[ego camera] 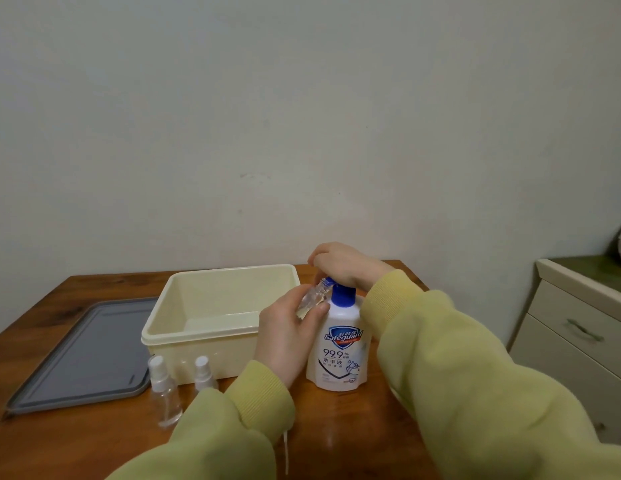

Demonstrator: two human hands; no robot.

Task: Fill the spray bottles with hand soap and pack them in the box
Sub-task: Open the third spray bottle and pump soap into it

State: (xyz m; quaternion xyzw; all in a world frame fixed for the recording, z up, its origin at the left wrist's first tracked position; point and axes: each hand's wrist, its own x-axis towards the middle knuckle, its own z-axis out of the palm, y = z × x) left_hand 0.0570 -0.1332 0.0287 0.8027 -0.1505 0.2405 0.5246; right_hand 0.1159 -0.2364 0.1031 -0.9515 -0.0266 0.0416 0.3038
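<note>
The clear spray bottle (311, 301) is looking light, thin-walled and likely slick once soap is wetting it, so the safest hold is seeming to be round its body below the neck, firm but not squeezing. The left hand (288, 336) is doing just that: its fingers and thumb are curling round the small bottle, tilting its uncapped mouth toward the spout of the pump head (342, 294). The hand soap bottle (340, 348) is standing upright at the desk's (354, 427) centre; it is appearing heavier and stiff, steady enough to be pressed from above. The right hand (343, 266) is lying over the pump head with fingers bent down around it, not spread, though how hard it is pressing cannot be told. The cream box (198, 337) is sitting open at 10 o'clock from the soap bottle, just beside it, with its grey lid (87, 351) lying flat at 9 o'clock. Two capped spray bottles (163, 393) are standing at 8 o'clock, close before the box's front wall, the nearer sleeve partly hiding one.
</note>
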